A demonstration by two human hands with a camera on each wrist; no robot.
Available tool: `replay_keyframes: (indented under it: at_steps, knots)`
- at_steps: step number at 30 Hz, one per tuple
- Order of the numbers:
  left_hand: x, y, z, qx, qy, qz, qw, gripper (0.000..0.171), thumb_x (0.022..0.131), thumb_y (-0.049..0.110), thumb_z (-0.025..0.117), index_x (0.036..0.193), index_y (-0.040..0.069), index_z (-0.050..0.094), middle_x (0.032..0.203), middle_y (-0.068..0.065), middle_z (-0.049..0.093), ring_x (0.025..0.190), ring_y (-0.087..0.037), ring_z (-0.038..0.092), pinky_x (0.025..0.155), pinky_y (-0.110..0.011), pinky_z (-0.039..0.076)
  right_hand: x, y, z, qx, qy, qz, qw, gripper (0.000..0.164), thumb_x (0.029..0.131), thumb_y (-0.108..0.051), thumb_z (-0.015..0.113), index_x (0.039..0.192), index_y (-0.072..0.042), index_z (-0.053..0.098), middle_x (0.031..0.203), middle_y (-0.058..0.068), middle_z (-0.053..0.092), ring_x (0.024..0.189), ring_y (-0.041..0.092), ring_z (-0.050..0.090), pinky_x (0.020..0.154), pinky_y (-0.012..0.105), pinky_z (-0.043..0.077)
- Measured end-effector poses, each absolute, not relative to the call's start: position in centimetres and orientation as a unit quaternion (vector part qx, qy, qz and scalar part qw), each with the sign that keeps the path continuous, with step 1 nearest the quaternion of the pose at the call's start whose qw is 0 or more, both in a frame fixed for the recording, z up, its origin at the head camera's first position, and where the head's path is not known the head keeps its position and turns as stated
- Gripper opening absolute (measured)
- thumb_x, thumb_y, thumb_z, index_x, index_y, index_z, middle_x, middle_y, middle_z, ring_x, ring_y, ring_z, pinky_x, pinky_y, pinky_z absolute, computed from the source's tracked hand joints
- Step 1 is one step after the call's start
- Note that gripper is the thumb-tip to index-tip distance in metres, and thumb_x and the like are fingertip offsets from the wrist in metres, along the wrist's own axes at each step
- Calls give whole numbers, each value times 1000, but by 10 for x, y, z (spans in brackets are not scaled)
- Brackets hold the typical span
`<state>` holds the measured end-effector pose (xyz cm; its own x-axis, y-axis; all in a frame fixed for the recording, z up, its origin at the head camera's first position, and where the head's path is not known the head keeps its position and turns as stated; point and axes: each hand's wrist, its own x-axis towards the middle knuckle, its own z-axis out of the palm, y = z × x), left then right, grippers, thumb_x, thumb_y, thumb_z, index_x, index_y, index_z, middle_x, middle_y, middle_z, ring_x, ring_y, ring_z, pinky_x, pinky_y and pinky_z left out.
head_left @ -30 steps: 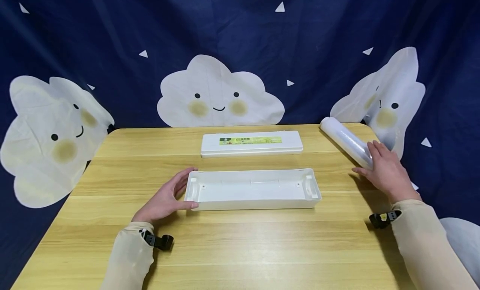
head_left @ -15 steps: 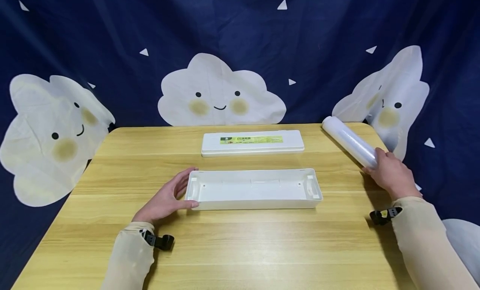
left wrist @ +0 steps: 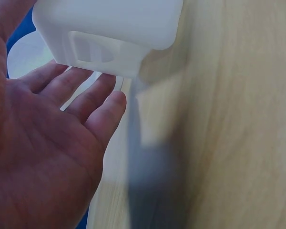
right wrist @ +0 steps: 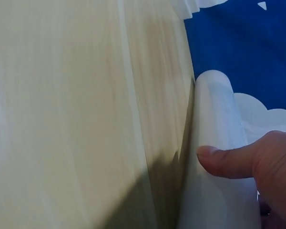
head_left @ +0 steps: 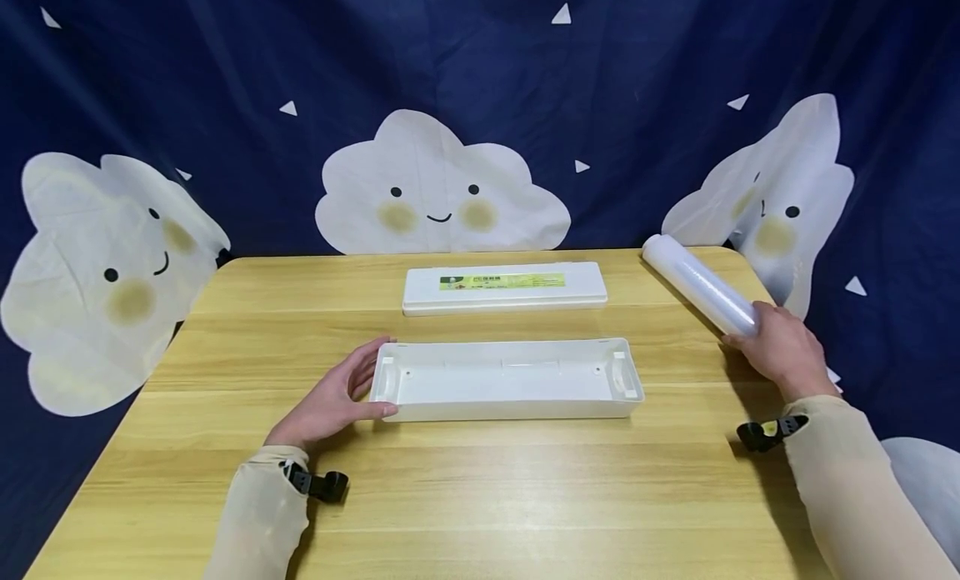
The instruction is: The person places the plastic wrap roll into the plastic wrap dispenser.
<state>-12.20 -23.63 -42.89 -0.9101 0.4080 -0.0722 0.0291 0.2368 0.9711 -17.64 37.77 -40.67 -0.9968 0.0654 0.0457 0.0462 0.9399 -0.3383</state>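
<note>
A long white cling film box base (head_left: 510,409) stands on the table with its hollow side up, a small holder at either end inside. My left hand (head_left: 330,401) holds its left end, thumb at the front corner and fingers behind; the left wrist view shows the fingertips against the white end wall (left wrist: 105,52). Toward the table's right edge lies a roll of cling film (head_left: 697,282), slanting away to the back. My right hand (head_left: 783,347) grips its near end. In the right wrist view the thumb (right wrist: 229,161) lies across the roll; the other fingers are mostly hidden.
Behind the base lies a white lid (head_left: 506,299) with a green and yellow label. The wooden table (head_left: 510,497) ends at a dark blue curtain (head_left: 480,55) printed with white clouds. The roll's far end is close to the table's back edge.
My right hand has slid a little down the roll and closed round its near end. The roll has barely moved. My left hand and the box base have stayed put.
</note>
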Motion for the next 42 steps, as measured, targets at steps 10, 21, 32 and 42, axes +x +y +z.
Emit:
replay_keyframes:
  at_steps: [10, 21, 32, 42]
  knots:
    - [-122, -237, -429, 140, 770, 603, 157, 101, 79, 12, 84, 156, 11, 20, 157, -12, 28, 143, -27, 25, 108, -19, 30, -173, 374, -403, -44, -983, 176, 35, 61, 83, -27, 76, 125, 9, 48, 109, 35, 52, 90, 51, 51, 71, 64, 40]
    - [-122, -237, -430, 145, 760, 614, 160, 100, 79, 10, 83, 156, 12, 20, 156, -13, 29, 142, -28, 27, 106, -18, 32, -167, 373, -400, -47, -982, 180, 33, 63, 85, -27, 74, 129, 9, 47, 114, 34, 52, 94, 50, 51, 72, 64, 41]
    - [-122, -237, -432, 144, 764, 608, 161, 100, 80, 11, 83, 157, 12, 18, 156, -14, 29, 142, -28, 26, 108, -19, 30, -163, 370, -393, -35, -981, 189, 33, 66, 85, -30, 74, 133, 6, 47, 119, 34, 52, 97, 51, 50, 74, 65, 40]
    - [-121, -235, -431, 142, 767, 604, 162, 100, 81, 12, 82, 157, 13, 16, 156, -14, 29, 142, -28, 27, 108, -20, 30, -162, 366, -392, -19, -981, 190, 44, 68, 85, -34, 74, 135, 5, 49, 121, 36, 52, 98, 52, 50, 77, 65, 40]
